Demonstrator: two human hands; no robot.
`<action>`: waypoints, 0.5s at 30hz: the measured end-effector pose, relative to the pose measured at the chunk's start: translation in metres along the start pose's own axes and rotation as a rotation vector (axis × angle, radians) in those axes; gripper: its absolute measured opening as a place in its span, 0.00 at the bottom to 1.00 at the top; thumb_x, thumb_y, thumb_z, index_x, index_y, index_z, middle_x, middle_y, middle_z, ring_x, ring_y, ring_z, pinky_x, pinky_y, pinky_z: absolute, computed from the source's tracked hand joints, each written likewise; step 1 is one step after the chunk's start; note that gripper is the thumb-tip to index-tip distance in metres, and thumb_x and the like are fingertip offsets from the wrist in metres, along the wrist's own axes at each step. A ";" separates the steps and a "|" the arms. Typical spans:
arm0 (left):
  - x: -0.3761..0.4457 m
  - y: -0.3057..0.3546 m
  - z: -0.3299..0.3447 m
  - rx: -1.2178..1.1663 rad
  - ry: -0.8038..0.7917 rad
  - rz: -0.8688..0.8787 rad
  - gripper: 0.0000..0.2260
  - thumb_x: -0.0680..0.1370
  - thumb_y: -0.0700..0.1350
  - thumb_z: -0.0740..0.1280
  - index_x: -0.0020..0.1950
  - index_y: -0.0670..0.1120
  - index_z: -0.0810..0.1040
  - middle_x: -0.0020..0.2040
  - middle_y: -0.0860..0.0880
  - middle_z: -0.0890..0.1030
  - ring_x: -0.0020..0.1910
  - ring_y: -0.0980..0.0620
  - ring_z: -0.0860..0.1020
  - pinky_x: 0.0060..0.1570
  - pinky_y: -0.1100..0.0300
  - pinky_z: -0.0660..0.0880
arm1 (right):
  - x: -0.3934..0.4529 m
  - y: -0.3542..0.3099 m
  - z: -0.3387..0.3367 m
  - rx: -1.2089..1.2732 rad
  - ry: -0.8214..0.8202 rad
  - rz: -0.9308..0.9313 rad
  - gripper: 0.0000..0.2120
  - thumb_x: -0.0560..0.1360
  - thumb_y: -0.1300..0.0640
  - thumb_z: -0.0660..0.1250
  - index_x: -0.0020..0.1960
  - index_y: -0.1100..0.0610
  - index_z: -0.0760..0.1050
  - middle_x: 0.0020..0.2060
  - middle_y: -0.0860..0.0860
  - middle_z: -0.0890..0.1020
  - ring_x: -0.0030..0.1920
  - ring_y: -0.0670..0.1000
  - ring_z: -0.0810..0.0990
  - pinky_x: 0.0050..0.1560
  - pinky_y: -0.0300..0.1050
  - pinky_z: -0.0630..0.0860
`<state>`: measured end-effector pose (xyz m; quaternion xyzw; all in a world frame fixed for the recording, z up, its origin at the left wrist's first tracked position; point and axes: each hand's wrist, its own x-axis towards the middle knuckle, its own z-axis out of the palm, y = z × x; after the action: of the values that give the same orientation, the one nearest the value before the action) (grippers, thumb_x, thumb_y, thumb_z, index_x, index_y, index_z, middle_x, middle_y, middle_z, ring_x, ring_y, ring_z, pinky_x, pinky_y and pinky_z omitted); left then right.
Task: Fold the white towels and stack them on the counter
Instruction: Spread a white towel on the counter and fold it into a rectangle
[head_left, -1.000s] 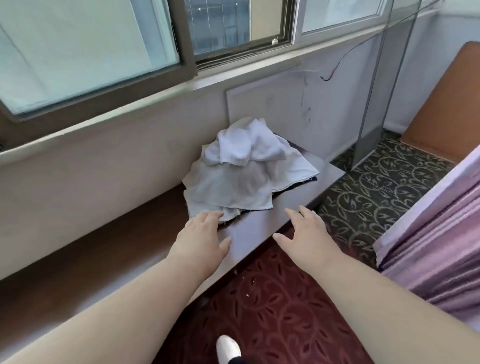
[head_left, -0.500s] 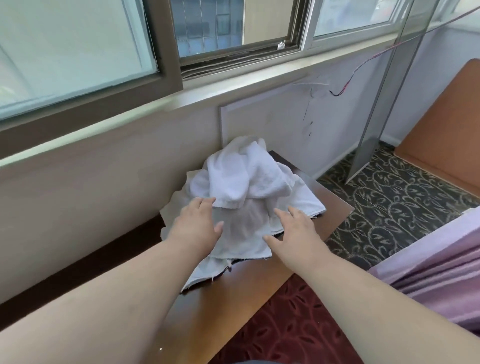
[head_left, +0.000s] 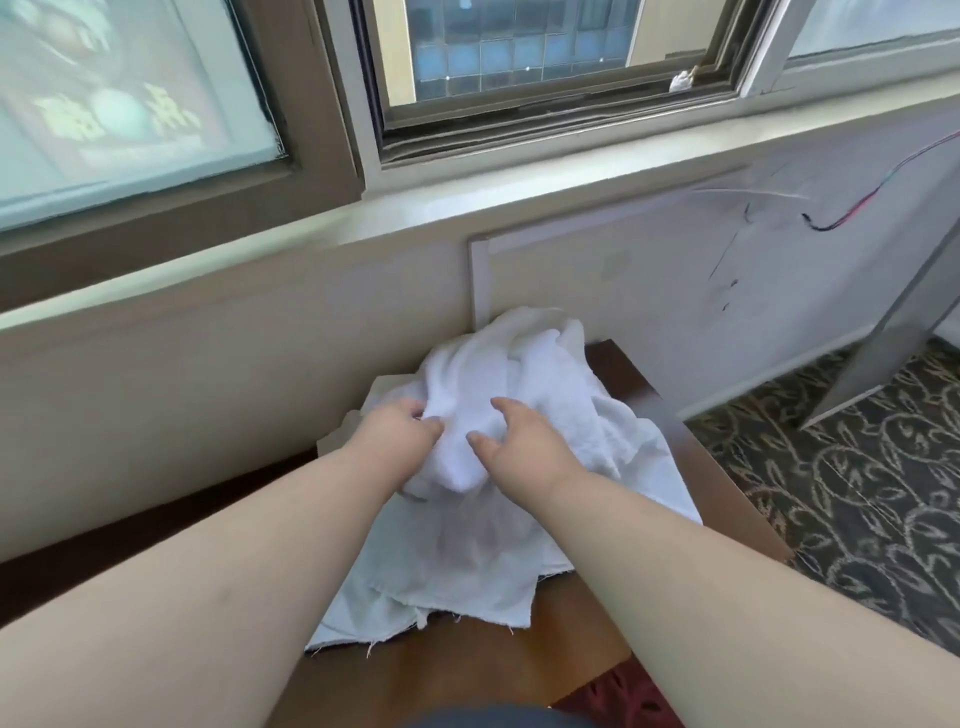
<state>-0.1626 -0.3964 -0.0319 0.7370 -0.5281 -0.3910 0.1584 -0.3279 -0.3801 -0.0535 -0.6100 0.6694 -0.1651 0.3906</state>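
White towels (head_left: 493, 525) heaped on brown tabletop (head_left: 727, 499) against the wall, layers too tangled to count, far edge hidden behind the top lump; pile runs near-to-far; left hand (head_left: 397, 434) grip and right hand (head_left: 524, 441) grip both pinching the top towel (head_left: 524, 364).

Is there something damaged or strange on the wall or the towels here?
Yes. Loose red and black wires hang bare on the scuffed wall. The thin cloth under the white towel has a frayed front edge with loose threads.
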 end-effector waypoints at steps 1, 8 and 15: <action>-0.002 0.005 0.004 -0.083 0.008 -0.005 0.06 0.79 0.49 0.61 0.48 0.56 0.78 0.42 0.50 0.78 0.41 0.49 0.75 0.48 0.52 0.75 | 0.007 -0.002 0.000 0.077 -0.029 0.042 0.35 0.77 0.39 0.64 0.79 0.48 0.56 0.76 0.51 0.65 0.66 0.51 0.72 0.55 0.42 0.72; -0.029 0.032 -0.010 -0.346 0.178 0.124 0.12 0.73 0.46 0.55 0.42 0.58 0.76 0.34 0.57 0.80 0.36 0.55 0.75 0.38 0.55 0.74 | 0.032 -0.030 -0.008 0.818 -0.188 0.186 0.37 0.68 0.28 0.62 0.73 0.42 0.64 0.58 0.48 0.82 0.51 0.51 0.85 0.53 0.54 0.81; -0.064 0.014 -0.021 0.043 0.206 0.266 0.07 0.74 0.52 0.53 0.45 0.63 0.69 0.36 0.60 0.76 0.31 0.62 0.74 0.24 0.63 0.66 | 0.050 -0.060 -0.030 1.254 -0.196 0.318 0.25 0.79 0.48 0.66 0.72 0.58 0.67 0.56 0.61 0.82 0.50 0.58 0.85 0.43 0.50 0.81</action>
<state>-0.1648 -0.3476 0.0163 0.7002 -0.6100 -0.2775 0.2463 -0.3060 -0.4471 -0.0090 -0.1722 0.4897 -0.4081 0.7510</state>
